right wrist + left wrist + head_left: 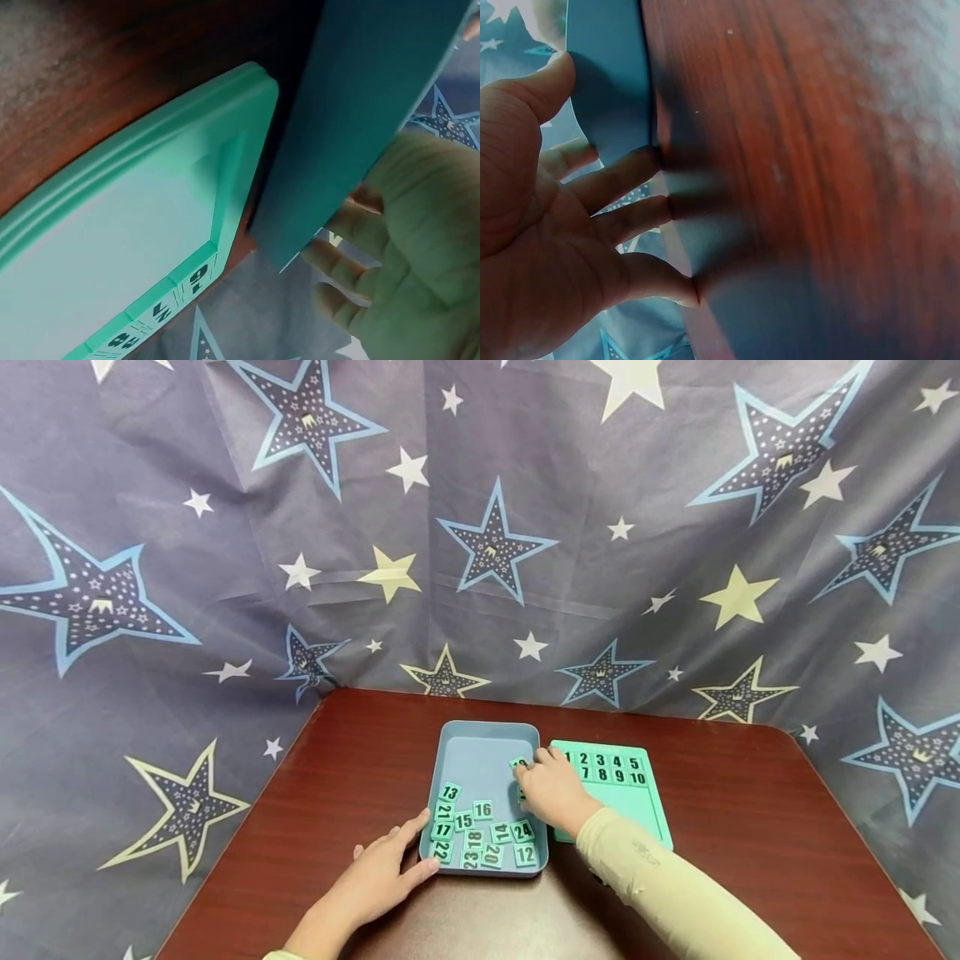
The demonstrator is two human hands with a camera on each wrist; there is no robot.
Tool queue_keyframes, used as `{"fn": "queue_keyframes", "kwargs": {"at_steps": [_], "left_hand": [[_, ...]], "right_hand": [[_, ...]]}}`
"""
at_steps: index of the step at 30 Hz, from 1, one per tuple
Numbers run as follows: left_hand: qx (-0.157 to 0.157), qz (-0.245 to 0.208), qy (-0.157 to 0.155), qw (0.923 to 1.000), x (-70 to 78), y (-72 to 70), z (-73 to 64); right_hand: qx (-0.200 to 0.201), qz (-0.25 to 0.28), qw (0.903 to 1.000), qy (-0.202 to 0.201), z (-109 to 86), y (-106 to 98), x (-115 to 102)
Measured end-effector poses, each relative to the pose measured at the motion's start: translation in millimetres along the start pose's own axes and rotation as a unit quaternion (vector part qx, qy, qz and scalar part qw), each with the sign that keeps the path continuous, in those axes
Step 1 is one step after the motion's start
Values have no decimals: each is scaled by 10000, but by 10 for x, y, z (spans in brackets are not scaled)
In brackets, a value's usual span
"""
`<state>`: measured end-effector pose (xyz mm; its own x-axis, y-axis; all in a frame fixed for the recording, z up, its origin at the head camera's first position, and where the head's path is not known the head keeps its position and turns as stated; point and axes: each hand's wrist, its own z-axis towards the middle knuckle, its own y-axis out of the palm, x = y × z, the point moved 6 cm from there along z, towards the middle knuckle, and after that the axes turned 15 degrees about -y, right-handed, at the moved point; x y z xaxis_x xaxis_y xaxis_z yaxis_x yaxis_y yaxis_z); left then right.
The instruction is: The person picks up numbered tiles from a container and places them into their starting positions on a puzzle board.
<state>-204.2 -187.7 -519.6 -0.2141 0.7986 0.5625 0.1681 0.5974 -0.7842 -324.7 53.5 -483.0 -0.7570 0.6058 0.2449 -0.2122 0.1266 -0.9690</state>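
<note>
A blue-grey tray (480, 760) holds several loose green number tiles, among them 16 (482, 810) and 12 (525, 855). My left hand (378, 872) rests at the tray's lower left corner, thumb and fingers extended along the rim; in the left wrist view its fingers are spread beside the tray wall (611, 75). Over the right rim reaches my right hand (555, 789), its fingertips down among tiles inside. One tile (519, 763) shows by those fingertips, another partly below them. Whether the fingers pinch a tile is hidden, also by the tray wall (360, 112) in the right wrist view.
Right of the tray lies a green number board (630, 806) with tiles up to 10 in its top two rows; my right hand and forearm cover its left part. Both stand on a dark red wooden table (375, 752). A star-patterned curtain (480, 627) hangs behind.
</note>
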Motion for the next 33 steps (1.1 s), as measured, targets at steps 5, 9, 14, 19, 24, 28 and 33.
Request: {"fn": "queue_keyframes", "kwargs": {"at_steps": [5, 9, 14, 19, 24, 28, 33], "left_hand": [[-1, -5, 6, 10000, 3, 4, 4], [-48, -3, 5, 10000, 8, 16, 4], [-27, -6, -13, 10000, 2, 8, 8], [-28, 28, -28, 10000, 1, 18, 12], [8, 14, 21, 10000, 4, 22, 12], [23, 2, 2, 10000, 6, 7, 7], [25, 1, -9, 10000, 8, 7, 7]], "right_hand": [[126, -293, 9985, -446, 77, 8, -80], [451, 11, 9961, -763, 93, 2, -115], [579, 509, 9970, -110, 74, 24, -32], [401, 630, 9959, 505, 26, 80, -25], [612, 709, 9946, 456, 27, 112, -99], [908, 898, 9912, 359, 32, 107, -118], [1286, 1502, 9798, 304, -15, 28, -96]]}}
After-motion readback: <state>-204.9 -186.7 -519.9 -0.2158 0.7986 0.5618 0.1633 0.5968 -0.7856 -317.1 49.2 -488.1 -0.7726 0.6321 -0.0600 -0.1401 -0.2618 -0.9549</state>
